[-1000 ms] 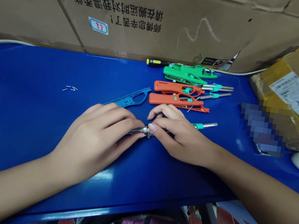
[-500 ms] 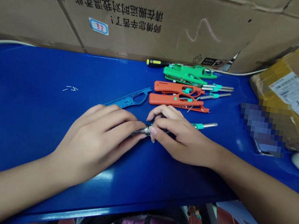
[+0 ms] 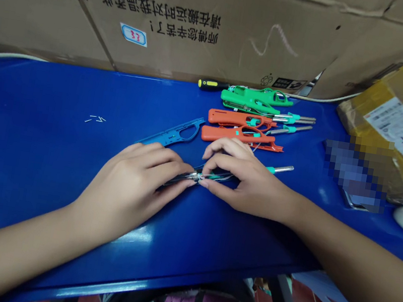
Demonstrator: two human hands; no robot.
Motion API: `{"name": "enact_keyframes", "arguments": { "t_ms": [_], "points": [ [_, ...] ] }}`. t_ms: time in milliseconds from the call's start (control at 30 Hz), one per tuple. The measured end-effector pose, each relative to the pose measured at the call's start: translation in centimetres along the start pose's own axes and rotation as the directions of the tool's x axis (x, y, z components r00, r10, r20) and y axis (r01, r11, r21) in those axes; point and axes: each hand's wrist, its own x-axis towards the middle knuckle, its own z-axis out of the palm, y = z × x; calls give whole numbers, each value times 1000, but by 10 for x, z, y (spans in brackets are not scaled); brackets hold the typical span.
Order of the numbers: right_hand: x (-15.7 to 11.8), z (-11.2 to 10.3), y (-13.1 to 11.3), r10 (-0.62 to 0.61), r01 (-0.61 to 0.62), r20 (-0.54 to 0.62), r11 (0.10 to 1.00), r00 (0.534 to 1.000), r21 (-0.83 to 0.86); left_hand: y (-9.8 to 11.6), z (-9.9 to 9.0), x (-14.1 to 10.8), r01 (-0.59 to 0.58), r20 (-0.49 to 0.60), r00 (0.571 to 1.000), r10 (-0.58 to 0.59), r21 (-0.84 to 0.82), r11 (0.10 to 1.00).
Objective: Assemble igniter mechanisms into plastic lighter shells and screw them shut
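Blue bench (image 3: pixel 32 155) runs under both forearms. Nearest, the left hand (image 3: pixel 129 188) and right hand (image 3: pixel 248 179) meet, fingers curled and pinching a thin metal rod (image 3: pixel 197 175) from both sides, apparently to steady it. Its long axis lies nearly crosswise, the tip pointing right past the right fingers. Beyond the fingertips lie a blue plastic shell (image 3: pixel 171 133), orange shells (image 3: pixel 238 136), green shells (image 3: pixel 255 101), then cardboard boxes (image 3: pixel 168 23).

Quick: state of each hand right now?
Left hand: closed, holding a slim metal part with thin wires.
Right hand: closed, pinching the same part.
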Motion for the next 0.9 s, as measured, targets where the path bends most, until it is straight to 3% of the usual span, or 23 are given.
{"name": "enact_keyframes", "arguments": {
  "t_ms": [433, 900],
  "points": [
    [3, 6, 7, -59, 56, -58, 997, 997, -50, -6, 6, 1, 27, 8, 1000, -26, -65, 998],
    [2, 10, 10, -220, 187, -137, 958, 966, -218, -7, 0, 4, -11, 19, 1000, 13, -67, 998]
  ]
}}
